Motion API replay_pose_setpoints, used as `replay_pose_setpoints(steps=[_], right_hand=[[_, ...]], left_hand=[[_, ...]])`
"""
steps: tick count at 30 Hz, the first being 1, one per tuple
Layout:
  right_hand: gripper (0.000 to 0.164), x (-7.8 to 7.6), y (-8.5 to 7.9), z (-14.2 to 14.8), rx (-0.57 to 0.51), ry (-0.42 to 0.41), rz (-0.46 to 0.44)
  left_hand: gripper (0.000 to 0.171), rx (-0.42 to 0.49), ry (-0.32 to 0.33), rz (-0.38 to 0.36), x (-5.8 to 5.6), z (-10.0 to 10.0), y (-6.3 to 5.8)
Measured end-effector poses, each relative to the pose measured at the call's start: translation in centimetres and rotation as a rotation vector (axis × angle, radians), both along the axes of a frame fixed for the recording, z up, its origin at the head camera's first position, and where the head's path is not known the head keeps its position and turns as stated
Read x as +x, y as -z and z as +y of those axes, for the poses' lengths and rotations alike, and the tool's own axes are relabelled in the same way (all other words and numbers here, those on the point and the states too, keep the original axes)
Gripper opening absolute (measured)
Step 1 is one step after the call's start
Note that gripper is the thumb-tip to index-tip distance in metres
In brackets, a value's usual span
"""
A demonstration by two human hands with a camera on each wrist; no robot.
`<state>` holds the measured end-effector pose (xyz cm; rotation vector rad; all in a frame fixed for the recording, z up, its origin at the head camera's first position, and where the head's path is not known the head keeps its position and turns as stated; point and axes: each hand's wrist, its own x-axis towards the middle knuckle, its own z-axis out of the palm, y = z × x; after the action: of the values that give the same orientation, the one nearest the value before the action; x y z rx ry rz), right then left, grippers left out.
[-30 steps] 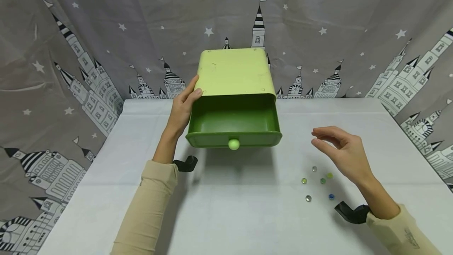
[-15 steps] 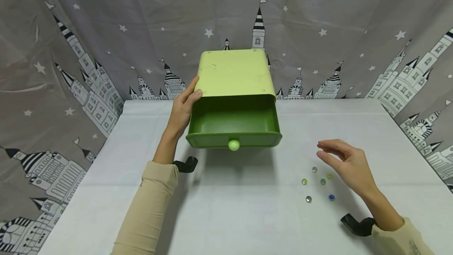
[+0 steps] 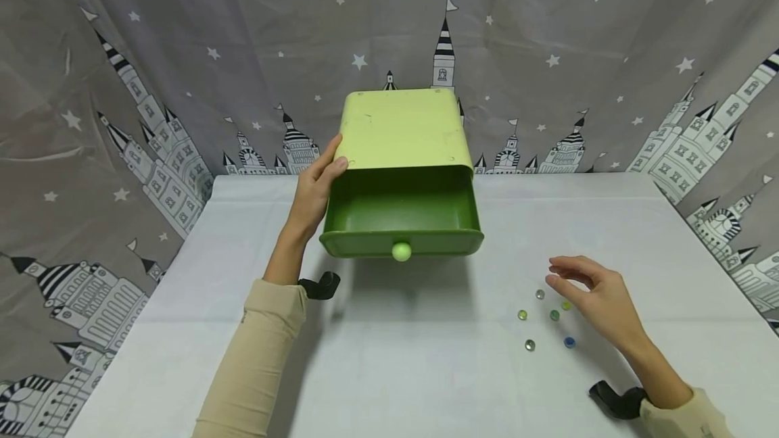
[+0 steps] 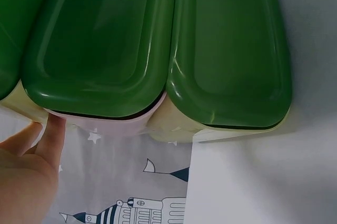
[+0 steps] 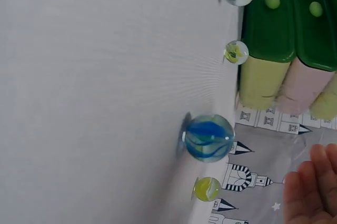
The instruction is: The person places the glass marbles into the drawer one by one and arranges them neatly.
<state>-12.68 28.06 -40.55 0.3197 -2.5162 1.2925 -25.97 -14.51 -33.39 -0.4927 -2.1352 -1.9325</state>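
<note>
Right of the smooth yellow cabinet (image 3: 404, 128), six glass marbles (image 3: 554, 315), clear, green, yellow or swirled blue, lie on the table (image 3: 395, 370) near the right hand (image 3: 599, 297), its fingers together, thumb apart. Against the cabinet's left edge, the left hand (image 3: 312, 195) rests with straight fingers; a glossy green drawer (image 3: 359, 244) juts forward.

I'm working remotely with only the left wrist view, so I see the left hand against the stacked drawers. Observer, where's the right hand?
Observer: In the head view, the right hand is to the right of the drawer unit, close to some marbles.
Operator: None of those in my picture. How many are there?
Observer: Six show in the head view, spread out on the white surface.
Operator: And is there anything inside the top drawer?
Observer: The head view shows the top drawer pulled out, with nothing visible inside.
</note>
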Motion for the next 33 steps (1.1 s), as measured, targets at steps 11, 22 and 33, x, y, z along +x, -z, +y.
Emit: replay_pose_setpoints(steps=[11,22,33], right_hand=[[0.026,-0.4,1.5,0.5,0.127,-0.02,-0.106],[0.027,-0.6,3.2,0.9,0.184,-0.049,-0.194],[0.021,-0.7,3.7,0.5,0.239,-0.046,-0.141]], left_hand=[[0.055,-0.011,-0.008,-0.003,0.1,0.0,-0.1],[0.055,-0.009,-0.011,-0.015,0.3,0.0,0.1],[0.054,0.018,-0.007,-0.008,0.3,0.1,0.0]])
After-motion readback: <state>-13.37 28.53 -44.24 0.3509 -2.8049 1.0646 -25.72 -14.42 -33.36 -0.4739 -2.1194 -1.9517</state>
